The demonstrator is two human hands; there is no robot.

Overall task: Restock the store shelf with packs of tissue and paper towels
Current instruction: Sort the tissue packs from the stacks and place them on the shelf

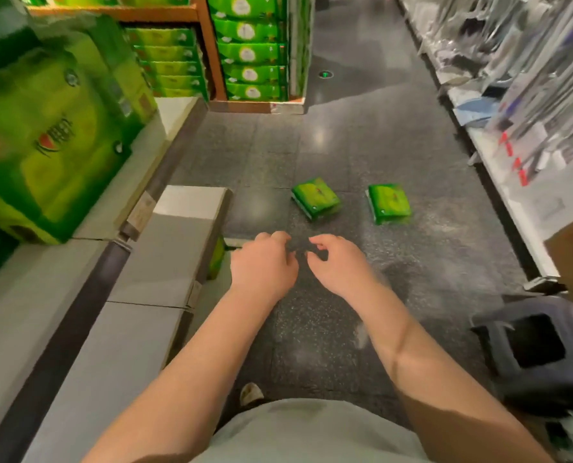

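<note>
Head view: both hands loosely curled, empty, near two green packs, apparently tissue.

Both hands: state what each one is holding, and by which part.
Nothing. The left hand and right hand hang loosely curled above the floor, short of the two green packs.
</note>
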